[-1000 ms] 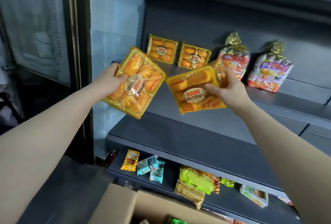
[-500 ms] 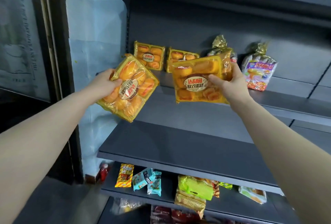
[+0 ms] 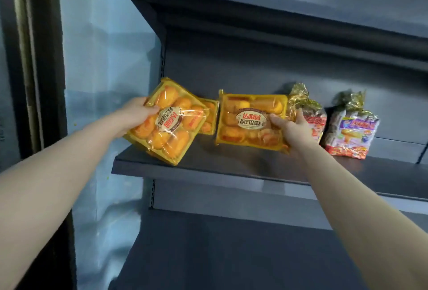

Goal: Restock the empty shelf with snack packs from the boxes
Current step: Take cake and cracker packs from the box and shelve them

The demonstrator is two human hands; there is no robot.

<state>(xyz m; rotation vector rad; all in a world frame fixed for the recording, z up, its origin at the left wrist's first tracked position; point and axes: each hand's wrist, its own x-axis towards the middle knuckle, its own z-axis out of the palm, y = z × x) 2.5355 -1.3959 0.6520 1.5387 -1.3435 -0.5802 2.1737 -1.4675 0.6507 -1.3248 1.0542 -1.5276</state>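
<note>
- The left forearm (image 3: 58, 162) is bare; it enters at the lower left edge of the frame and rises rightward toward the centre left.
- The left hand (image 3: 136, 116) grips a tilted pack (image 3: 169, 125) at its upper left edge. The thumb lies across the front and the fingers are hidden behind.
- The right forearm (image 3: 361, 211), also bare, comes from the lower right corner and stretches up and left to the middle of the frame.
- The right hand (image 3: 294, 127) holds a level pack (image 3: 245, 120) by its right end. The thumb presses the front and points left, and the fingers are curled behind.
- The two hands are apart, at about the same height.
</note>
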